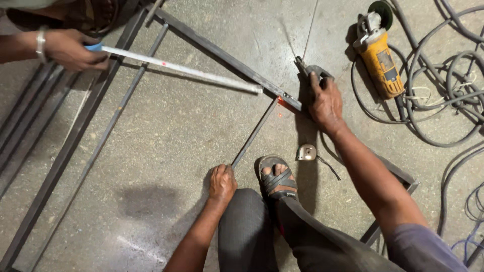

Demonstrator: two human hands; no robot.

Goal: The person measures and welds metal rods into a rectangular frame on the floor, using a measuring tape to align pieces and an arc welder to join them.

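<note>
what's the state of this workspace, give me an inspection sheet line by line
surface: bare concrete floor, stained.
job's things: thin steel bar meets the long frame bar; the joint glows red.
clutter: yellow angle grinder, tape measure.
grippers: left hand pins the thin bar's end; right hand grips an electrode holder.
cables: black coils beside the grinder.
surroundings: another person's hand holds a white ruler.
</note>
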